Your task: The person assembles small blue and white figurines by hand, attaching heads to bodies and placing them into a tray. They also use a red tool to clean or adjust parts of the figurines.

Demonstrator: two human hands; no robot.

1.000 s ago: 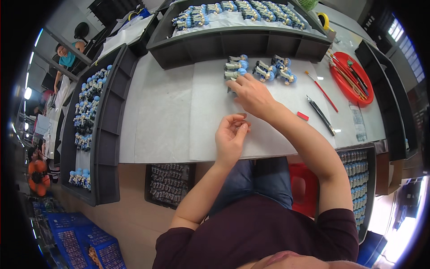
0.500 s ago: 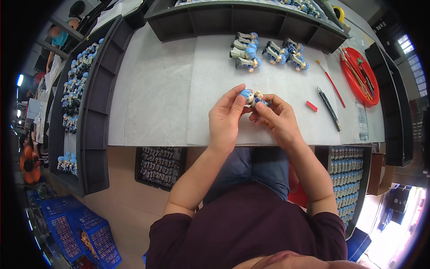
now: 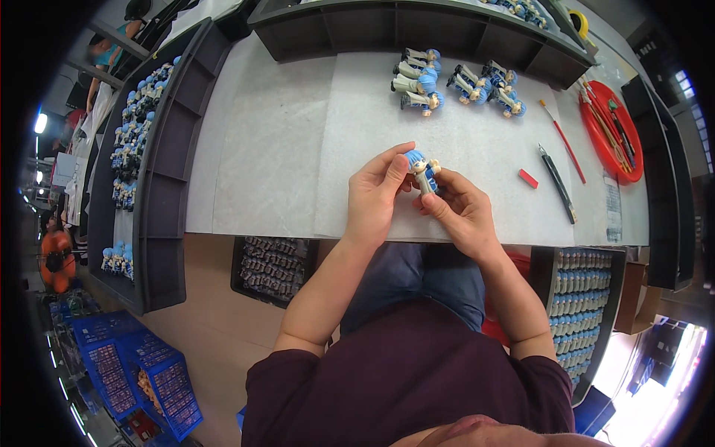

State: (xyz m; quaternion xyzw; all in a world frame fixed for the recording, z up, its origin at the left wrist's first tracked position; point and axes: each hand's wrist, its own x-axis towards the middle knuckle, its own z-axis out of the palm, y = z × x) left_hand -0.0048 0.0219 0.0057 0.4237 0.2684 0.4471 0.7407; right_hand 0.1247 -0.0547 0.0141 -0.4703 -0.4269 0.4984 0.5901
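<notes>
Between my two hands, a small blue-haired figurine (image 3: 424,173) in a blue and white outfit is held above the worktable's near part. My left hand (image 3: 377,186) pinches it at the head with thumb and fingers. Around its lower body, the thumb and fingers of my right hand (image 3: 463,207) are closed. The figurine stands tilted, head up and to the left, its front turned toward me. Farther back on white paper (image 3: 357,104) lie several similar figurines (image 3: 421,82) in a left cluster and more figurines (image 3: 491,86) in a right cluster.
A red cap-like piece (image 3: 528,178), a black pen-like tool (image 3: 557,182) and a red brush (image 3: 567,141) lie at right, near a red tray (image 3: 637,175) of brushes. Dark crates stand at left (image 3: 160,201) and at the back (image 3: 335,33). Filled crates sit below the table edge.
The figurine has been turned more upright, showing its front and lower body. My right thumb has shifted lower on it. The whole view has shifted slightly.
</notes>
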